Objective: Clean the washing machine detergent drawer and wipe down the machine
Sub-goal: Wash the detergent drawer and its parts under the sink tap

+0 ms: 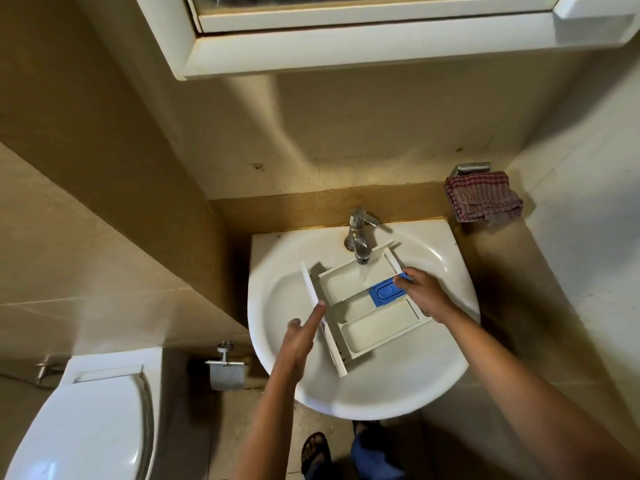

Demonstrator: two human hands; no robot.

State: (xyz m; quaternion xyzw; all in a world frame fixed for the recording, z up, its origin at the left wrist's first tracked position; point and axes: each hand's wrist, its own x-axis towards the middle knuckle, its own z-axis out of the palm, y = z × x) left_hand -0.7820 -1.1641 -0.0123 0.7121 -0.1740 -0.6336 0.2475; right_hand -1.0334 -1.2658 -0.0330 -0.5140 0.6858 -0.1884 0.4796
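A white detergent drawer (360,306) lies in the white wash basin (433,368), under the chrome tap (360,237). It has several compartments and a blue insert (385,293) near its far right side. My right hand (424,296) rests on the drawer's right edge, fingers curled round the rim beside the blue insert. My left hand (304,336) is stretched out with straight fingers, the fingertips touching the drawer's white front panel (313,289) on the left.
A red checked cloth (483,197) hangs on a metal holder on the wall at the basin's right. A toilet (79,424) stands at lower left, a paper holder (227,372) beside it. A white cabinet (346,46) hangs overhead.
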